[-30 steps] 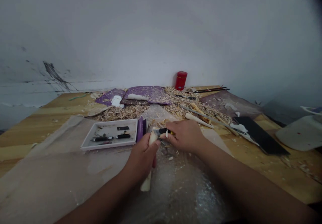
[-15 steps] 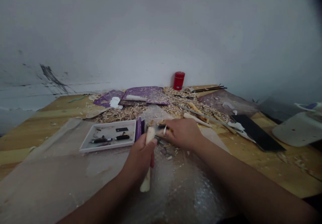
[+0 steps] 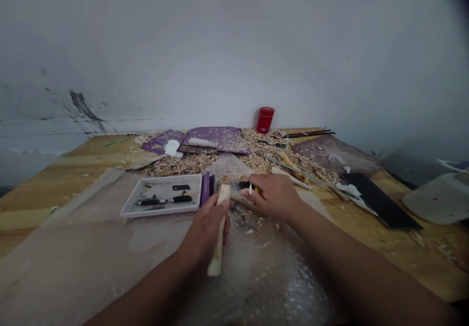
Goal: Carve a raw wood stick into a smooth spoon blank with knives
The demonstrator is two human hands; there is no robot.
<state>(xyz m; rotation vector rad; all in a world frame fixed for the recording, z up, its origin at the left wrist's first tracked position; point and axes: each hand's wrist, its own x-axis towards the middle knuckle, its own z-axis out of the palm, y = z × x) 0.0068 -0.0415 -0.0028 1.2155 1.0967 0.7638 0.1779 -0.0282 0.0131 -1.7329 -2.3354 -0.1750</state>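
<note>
My left hand is wrapped round a pale wooden stick, tilted, its upper end showing above my thumb. To the right of that end my right hand is closed on a knife with a black and yellow handle. The blade is hard to make out. A small pale sliver shows by the right fingers. Beneath the hands lies clear plastic sheeting with scattered wood chips and some small tools that I cannot make out.
Left of the hands stands a white tray holding a black pen-like tool. Wood shavings, purple sheets and a red canister lie toward the wall. At right are a long thin metal strip, a black slab and a white cap.
My right hand has moved a little to the right, with the knife, away from the stick's upper end. My left hand keeps its hold on the stick. The view has shifted slightly.
</note>
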